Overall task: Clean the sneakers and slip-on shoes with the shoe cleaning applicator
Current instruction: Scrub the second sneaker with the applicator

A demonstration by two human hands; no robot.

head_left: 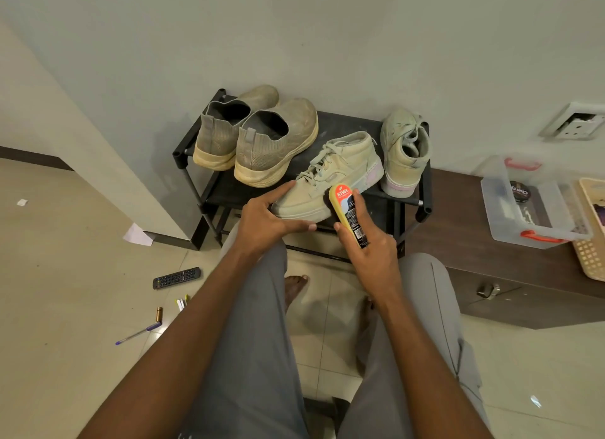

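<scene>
A remote control (176, 277) lies on the tiled floor at 8 o'clock, near a pen (139, 333) and battery (159, 314). At 3 o'clock, a clear plastic box (537, 209) sits on a dark cabinet (484, 275).

Slip-on shoes (262, 141) left of grip: knit cloth, matt, grimy. Sneaker (330, 173) at grip: matt suede-like cloth. Applicator (348, 214): glossy plastic. Rack (424, 193): matt black metal. Bin (530, 209) right: clear plastic. Floor (65, 275): glossy tile.

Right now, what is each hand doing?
Left hand: holding the toe of the sneaker.
Right hand: gripping the applicator against that sneaker.
</scene>
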